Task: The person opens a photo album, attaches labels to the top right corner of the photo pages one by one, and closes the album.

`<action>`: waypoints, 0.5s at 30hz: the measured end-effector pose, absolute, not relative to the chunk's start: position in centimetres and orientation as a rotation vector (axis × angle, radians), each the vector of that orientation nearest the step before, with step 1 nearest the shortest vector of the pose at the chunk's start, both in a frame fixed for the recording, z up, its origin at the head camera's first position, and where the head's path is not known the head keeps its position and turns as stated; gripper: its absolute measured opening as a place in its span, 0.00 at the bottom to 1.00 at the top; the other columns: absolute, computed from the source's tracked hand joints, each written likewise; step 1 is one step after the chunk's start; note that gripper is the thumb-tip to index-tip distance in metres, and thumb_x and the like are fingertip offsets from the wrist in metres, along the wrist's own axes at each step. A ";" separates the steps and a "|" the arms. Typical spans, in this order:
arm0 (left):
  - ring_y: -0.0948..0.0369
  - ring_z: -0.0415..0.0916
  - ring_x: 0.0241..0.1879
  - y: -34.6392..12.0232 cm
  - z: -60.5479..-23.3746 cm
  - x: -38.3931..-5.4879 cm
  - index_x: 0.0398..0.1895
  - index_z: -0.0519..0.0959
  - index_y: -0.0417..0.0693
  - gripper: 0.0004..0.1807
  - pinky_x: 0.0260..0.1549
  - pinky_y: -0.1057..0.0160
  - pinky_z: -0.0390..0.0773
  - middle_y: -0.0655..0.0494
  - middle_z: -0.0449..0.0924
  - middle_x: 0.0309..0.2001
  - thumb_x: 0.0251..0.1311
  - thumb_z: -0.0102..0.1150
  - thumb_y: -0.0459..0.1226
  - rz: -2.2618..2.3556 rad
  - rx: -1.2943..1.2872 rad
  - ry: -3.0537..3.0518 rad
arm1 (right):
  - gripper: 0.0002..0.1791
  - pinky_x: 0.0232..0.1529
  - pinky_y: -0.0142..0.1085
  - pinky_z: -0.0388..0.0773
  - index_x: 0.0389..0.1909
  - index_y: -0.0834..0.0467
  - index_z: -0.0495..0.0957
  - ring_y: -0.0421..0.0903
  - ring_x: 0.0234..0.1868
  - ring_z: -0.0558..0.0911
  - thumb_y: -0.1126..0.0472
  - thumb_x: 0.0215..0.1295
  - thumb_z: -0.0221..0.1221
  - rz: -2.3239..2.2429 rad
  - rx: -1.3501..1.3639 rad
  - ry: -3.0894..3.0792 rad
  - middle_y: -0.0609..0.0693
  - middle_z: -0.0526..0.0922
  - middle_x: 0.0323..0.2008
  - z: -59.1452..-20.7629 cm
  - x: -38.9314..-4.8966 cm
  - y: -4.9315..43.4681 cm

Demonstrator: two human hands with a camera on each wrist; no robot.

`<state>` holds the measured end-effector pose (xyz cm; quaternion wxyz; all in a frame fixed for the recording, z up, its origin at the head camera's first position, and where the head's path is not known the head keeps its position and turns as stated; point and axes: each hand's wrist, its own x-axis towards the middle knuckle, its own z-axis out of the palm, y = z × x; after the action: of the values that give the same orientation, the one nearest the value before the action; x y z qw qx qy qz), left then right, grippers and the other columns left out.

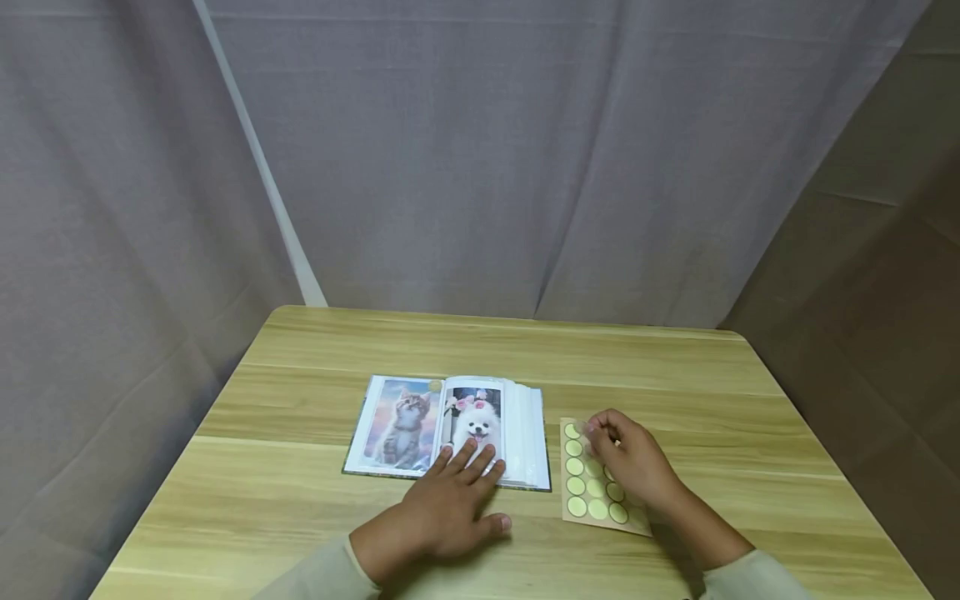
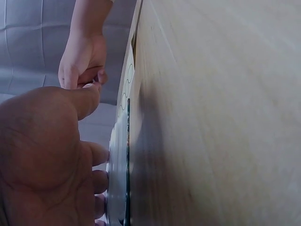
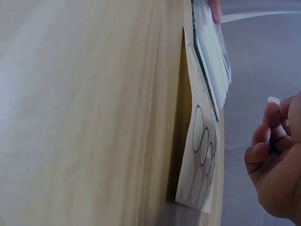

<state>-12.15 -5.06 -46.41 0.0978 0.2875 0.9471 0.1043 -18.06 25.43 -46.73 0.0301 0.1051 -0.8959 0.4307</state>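
Observation:
An open photo album lies on the table, with a kitten picture on its left page and a white dog picture on its right. My left hand rests with spread, straight fingers on the album's lower edge, over the bottom of the dog picture. To the album's right lies a sticker sheet of round yellow stickers. Above that sheet, my right hand pinches a small round sticker between thumb and forefinger. One round sticker sits at the top of the left page.
The wooden table extends around the album and the sheet. Grey curtains hang behind and at both sides. In the right wrist view the sheet's near edge stands slightly off the tabletop.

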 end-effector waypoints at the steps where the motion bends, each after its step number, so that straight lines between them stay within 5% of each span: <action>1: 0.53 0.36 0.81 -5.1 -46.4 -12.1 0.82 0.55 0.55 0.43 0.76 0.45 0.41 0.55 0.45 0.82 0.73 0.40 0.66 0.310 0.850 2.804 | 0.12 0.27 0.34 0.75 0.43 0.57 0.78 0.44 0.30 0.79 0.52 0.79 0.55 1.334 0.324 -2.756 0.47 0.80 0.28 -46.7 -18.2 25.3; 15: 0.52 0.35 0.81 -5.1 -46.6 -12.2 0.83 0.54 0.55 0.43 0.76 0.45 0.41 0.56 0.45 0.82 0.72 0.39 0.66 0.300 0.856 2.806 | 0.13 0.22 0.34 0.71 0.44 0.62 0.78 0.44 0.23 0.73 0.55 0.80 0.53 1.410 0.335 -2.824 0.50 0.76 0.23 -46.3 -20.1 24.2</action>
<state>-12.21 -5.08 -46.64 0.0961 0.2888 0.9472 0.1014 -20.06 24.19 -46.35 -0.0162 0.1056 -0.8896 0.4441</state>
